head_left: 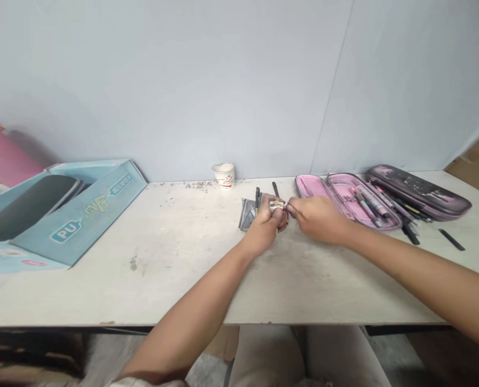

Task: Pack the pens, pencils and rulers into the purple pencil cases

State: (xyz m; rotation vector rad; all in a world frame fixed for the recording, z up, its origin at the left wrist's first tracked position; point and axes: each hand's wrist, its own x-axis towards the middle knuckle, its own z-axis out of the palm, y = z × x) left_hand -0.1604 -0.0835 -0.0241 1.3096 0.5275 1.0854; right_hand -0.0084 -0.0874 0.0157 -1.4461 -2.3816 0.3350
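My left hand (267, 223) and my right hand (317, 217) meet over the middle of the white table (162, 269). Between their fingertips they pinch a small pale object (277, 205), too small to name. Just behind my left hand lie a grey packet (248, 213) and two dark pens (258, 195). An open pink pencil case (336, 191) full of pens lies right of my right hand.
A white paper cup (224, 174) stands by the wall. A light blue cardboard box (62, 215) lies at the left, with a pink item behind it. Loose dark pens (451, 239) lie right of the case. A grey wall backs the table.
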